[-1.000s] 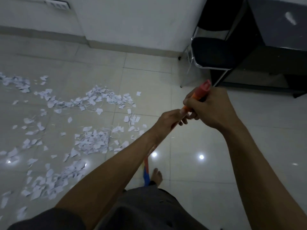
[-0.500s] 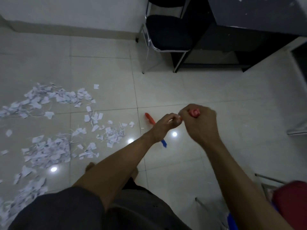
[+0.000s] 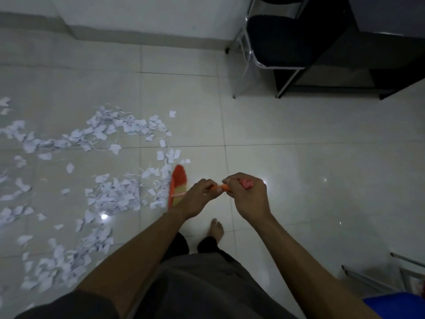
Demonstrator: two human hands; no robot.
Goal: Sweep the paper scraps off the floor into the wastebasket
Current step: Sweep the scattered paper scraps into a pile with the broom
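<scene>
Scraps point(image 3: 115, 196) lie scattered on the floor point(image 3: 299, 139), so most sweeping remains; our left hand point(image 3: 195, 200) and right hand point(image 3: 249, 199) clasp the broom point(image 3: 178, 184).

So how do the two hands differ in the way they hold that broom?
The left hand grips lower on the orange handle, nearer the broom head; the right hand grips the top end, by the pink cap. The left hand sits beside the paper scraps; the right hand is over bare tile. Both curl round the same handle, close together.
</scene>
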